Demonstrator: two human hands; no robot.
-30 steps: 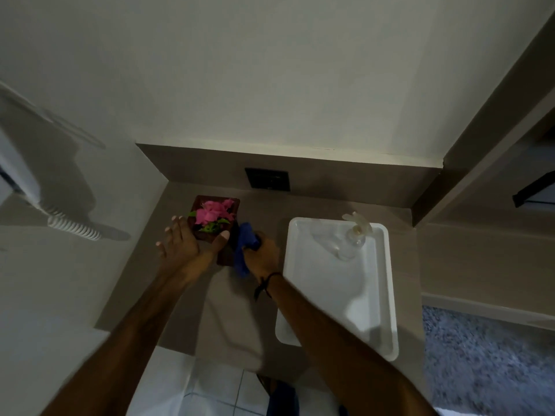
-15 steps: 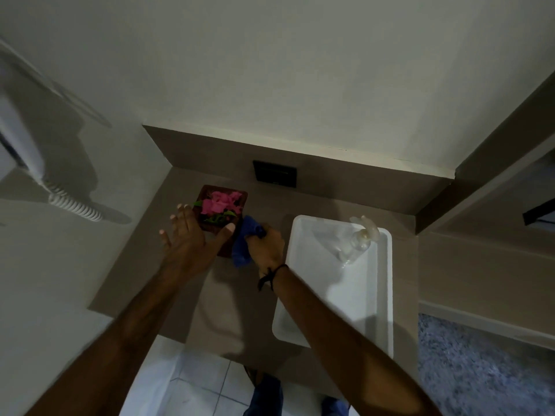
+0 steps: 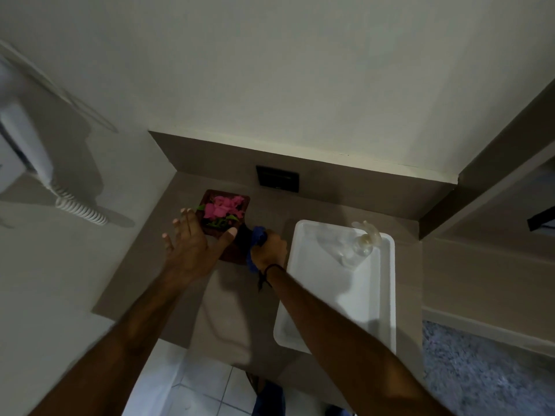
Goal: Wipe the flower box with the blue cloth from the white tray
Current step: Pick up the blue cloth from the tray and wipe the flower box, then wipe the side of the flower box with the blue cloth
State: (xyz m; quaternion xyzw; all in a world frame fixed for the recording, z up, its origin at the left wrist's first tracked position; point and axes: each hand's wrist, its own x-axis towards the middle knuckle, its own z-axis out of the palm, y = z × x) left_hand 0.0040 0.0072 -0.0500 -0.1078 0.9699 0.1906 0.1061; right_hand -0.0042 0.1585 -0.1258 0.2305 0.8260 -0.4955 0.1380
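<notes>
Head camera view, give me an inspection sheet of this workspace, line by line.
Surface: brown countertop, set in a wall corner.
Job's things: dark brown flower box with pink flowers; crumpled blue cloth pressed against its right side; white rectangular tray to the right.
Clutter: clear glass bottle in the tray.
Grippers: left hand steadies the box; right hand grips the cloth.
Cables: white coiled cord on the left wall.
Surroundings: black wall socket, tiled floor.

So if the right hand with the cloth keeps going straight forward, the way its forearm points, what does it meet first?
Most likely the flower box: the right hand presses the blue cloth against the box's right side. Depth is unclear from above, so it may slide alongside.
</notes>
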